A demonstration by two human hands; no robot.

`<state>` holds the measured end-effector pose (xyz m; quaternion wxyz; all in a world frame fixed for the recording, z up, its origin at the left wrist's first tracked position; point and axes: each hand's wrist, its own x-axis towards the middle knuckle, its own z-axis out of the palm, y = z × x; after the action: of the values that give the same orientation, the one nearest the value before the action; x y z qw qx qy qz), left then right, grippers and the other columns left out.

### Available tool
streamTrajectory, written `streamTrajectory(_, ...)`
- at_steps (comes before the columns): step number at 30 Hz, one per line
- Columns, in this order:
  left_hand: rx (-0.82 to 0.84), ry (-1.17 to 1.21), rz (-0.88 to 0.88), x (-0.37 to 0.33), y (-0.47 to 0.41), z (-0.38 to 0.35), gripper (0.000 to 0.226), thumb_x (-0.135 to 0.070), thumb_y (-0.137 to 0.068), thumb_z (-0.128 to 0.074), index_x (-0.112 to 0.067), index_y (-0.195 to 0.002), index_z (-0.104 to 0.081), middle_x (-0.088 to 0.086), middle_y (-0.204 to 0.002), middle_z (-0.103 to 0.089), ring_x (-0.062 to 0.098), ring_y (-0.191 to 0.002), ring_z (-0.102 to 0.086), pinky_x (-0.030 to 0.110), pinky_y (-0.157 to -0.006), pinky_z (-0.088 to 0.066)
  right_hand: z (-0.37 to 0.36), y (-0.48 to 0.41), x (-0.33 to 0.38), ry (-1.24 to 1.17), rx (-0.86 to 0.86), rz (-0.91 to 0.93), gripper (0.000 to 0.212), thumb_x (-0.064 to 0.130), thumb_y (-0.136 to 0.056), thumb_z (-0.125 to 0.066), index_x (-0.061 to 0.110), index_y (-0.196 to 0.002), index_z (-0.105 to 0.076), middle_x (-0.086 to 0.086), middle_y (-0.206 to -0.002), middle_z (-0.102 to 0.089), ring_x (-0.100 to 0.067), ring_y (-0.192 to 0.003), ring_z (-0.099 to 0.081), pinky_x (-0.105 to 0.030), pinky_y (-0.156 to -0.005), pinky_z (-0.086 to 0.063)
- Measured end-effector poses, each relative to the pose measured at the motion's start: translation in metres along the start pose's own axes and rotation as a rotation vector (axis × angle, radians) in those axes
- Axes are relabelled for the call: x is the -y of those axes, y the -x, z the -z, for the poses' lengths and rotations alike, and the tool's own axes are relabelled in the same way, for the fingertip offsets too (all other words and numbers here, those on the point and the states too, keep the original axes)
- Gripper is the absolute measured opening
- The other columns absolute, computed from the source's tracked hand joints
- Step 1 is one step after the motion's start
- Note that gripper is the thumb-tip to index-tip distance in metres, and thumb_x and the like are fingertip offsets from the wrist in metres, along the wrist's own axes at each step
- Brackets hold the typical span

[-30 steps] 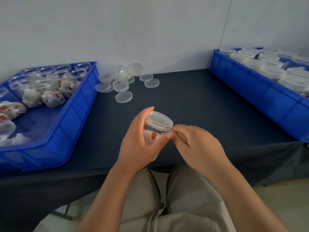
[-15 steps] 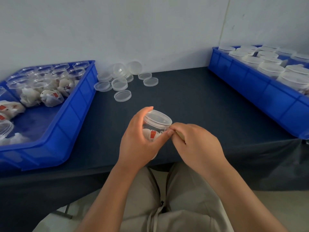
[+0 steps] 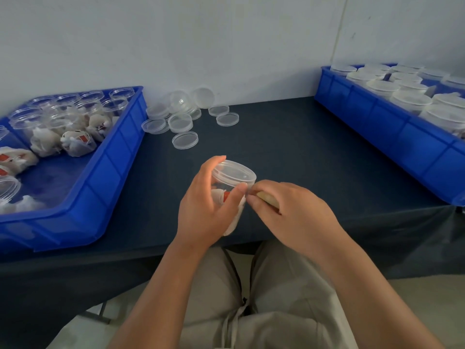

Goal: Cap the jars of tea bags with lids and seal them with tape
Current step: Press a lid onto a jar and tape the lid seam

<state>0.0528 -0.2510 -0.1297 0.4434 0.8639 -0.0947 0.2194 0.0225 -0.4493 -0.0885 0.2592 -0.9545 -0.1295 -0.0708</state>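
Several clear plastic jars without lids [image 3: 25, 122], some with white tea bags inside, wait in the blue plastic tray on the left [image 3: 118, 157]. Just to the right of it, near the wall, a group of loose round transparent lids [image 3: 181, 119] lies on the dark surface [image 3: 302, 147].

Near the front edge, the left hand [image 3: 203, 210] holds one small clear jar of tea bags [image 3: 221, 191], a little tilted. Its fingers [image 3: 217, 162] are curled behind the jar and the thumb is on the near side. A transparent cap [image 3: 234, 172] already sits on this jar.

The right hand [image 3: 297, 215] meets the jar at the seam under the cap. Its fingertips [image 3: 253, 196] are pinched narrow there, and the other fingers are curled round a tan object [image 3: 268, 200], probably the tape roll, which is mostly hidden. The tape itself cannot be seen.

On the far right, a second blue plastic tray [image 3: 402, 137] is filled with capped jars [image 3: 410, 102].

Compared with one second ago, almost nothing has changed. The grip is the same and the right fingertips are at the same place on the seam; only the view has shifted slightly. This suggests the tape end is only being fixed, so the sealing of this jar is at its beginning.
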Motion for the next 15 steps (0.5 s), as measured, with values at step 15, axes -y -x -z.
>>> streamTrajectory(15,0.238,0.342,0.056,0.012,-0.021,0.021,0.045,-0.049,-0.098,-0.064,-0.042,-0.141,-0.054,-0.024,-0.127,-0.065,0.003,-0.121,-0.065,0.013,-0.092,-0.052,0.007,-0.016,-0.041,-0.187,0.121,0.002,0.071,0.097,-0.082,-0.016,0.062,-0.14,-0.037,0.043,-0.098,-0.06,0.017,-0.092,-0.059,-0.021,-0.065,-0.048)
